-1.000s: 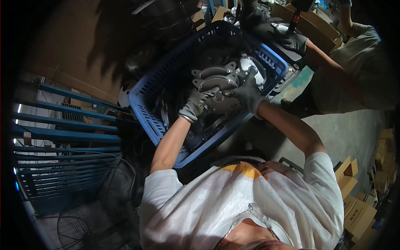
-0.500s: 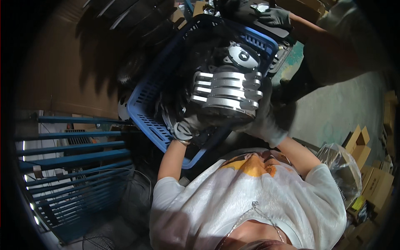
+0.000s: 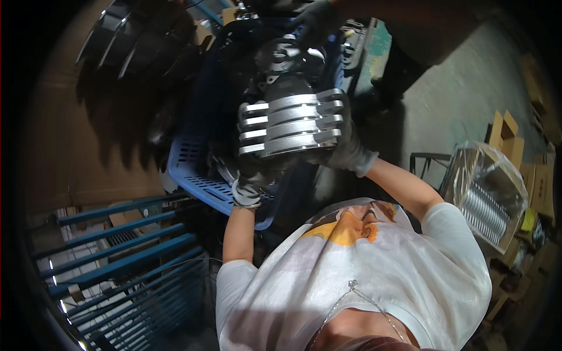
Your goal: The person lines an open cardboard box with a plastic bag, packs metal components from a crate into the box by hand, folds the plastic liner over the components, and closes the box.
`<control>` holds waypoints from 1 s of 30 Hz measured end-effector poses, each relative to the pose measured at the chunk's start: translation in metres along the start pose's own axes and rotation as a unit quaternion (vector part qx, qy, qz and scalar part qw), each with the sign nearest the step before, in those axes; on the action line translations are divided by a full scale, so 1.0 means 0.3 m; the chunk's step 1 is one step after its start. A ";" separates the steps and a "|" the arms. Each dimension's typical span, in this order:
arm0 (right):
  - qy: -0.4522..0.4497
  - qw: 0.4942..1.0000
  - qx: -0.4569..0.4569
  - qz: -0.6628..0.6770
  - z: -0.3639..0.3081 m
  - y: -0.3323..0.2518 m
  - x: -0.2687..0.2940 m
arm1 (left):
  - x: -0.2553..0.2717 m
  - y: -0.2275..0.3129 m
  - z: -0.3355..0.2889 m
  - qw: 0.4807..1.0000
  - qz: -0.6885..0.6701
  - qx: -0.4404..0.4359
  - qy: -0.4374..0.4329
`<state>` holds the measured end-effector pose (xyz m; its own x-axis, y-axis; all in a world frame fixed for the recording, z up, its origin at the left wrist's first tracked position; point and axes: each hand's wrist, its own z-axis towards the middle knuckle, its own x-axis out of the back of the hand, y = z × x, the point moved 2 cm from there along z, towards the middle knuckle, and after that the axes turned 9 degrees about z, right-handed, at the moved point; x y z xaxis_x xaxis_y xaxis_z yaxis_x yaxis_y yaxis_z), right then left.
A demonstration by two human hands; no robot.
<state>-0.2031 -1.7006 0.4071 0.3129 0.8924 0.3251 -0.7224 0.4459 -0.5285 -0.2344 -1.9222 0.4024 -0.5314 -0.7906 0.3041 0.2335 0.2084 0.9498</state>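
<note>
Between my hands is a stack of several round silvery metal parts with small tabs (image 3: 293, 124), held above a blue plastic basket (image 3: 196, 184). My left hand (image 3: 253, 182), in a grey glove, is closed on the stack's lower left side. From the right, my right hand (image 3: 351, 153), also gloved, grips the other side; the stack hides some of its fingers. More dark and shiny round metal parts (image 3: 284, 55) lie in the basket beyond the stack.
A co-worker's dark-gloved hand (image 3: 316, 22) reaches over the basket's far end. Blue metal bars (image 3: 123, 219) stand at left. On the right, a plastic-lined carton (image 3: 489, 199) holds a row of silvery parts, beside other cardboard boxes (image 3: 506, 137).
The stack and both my hands have shifted left in the picture, still gripping. The co-worker's hand has moved left to the basket's far end. The plastic-lined carton's contents now show.
</note>
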 end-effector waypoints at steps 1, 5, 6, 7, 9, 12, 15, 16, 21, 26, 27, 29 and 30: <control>0.015 0.995 0.094 -0.019 -0.003 -0.001 0.033 | -0.028 0.038 0.004 0.926 0.364 -0.096 0.014; 0.069 0.991 -0.107 0.041 -0.129 -0.058 0.115 | -0.152 0.175 -0.009 0.962 0.250 -0.104 0.022; 0.071 0.981 -0.166 0.069 -0.157 -0.085 0.160 | -0.203 0.261 -0.010 0.966 0.233 -0.107 0.033; 0.077 0.967 -0.225 0.096 -0.190 -0.114 0.211 | -0.256 0.311 -0.011 0.970 0.214 -0.111 0.041; 0.092 0.966 -0.237 0.041 -0.264 -0.146 0.343 | -0.382 0.324 -0.011 0.996 0.079 0.042 -0.007; 0.097 0.904 -0.414 0.050 -0.458 -0.197 0.604 | -0.650 0.450 0.063 0.978 0.129 0.022 -0.162; 0.084 0.830 -0.552 -0.006 -0.557 -0.315 0.912 | -0.924 0.340 0.067 0.969 -0.029 0.011 -0.246; 0.139 0.819 -0.554 0.055 -0.699 -0.309 1.006 | -1.058 0.364 0.074 0.944 -0.148 0.117 -0.271; 0.260 0.663 -0.548 0.438 -1.278 -0.379 1.496 | -1.619 0.403 0.132 0.861 -0.288 0.271 -0.321; 0.482 0.419 -0.508 0.578 -1.271 -0.427 1.700 | -1.996 0.337 0.331 0.887 -0.006 0.012 -0.461; 0.476 0.413 -0.515 0.581 -1.290 -0.415 1.737 | -2.049 0.321 0.378 0.873 0.187 -0.120 -0.434; 0.467 0.395 -0.523 0.594 -1.335 -0.374 1.796 | -2.157 0.250 0.443 0.857 0.259 -0.105 -0.433; 0.461 0.385 -0.528 0.601 -1.359 -0.353 1.818 | -2.207 0.173 0.479 0.791 0.379 -0.156 -0.453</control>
<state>0.2954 -1.2328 0.3208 0.5808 -0.0716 -0.8109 -0.1860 -0.9815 -0.0465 0.0126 -1.3051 0.2610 -0.4748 0.2614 0.8404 0.8799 0.1605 0.4471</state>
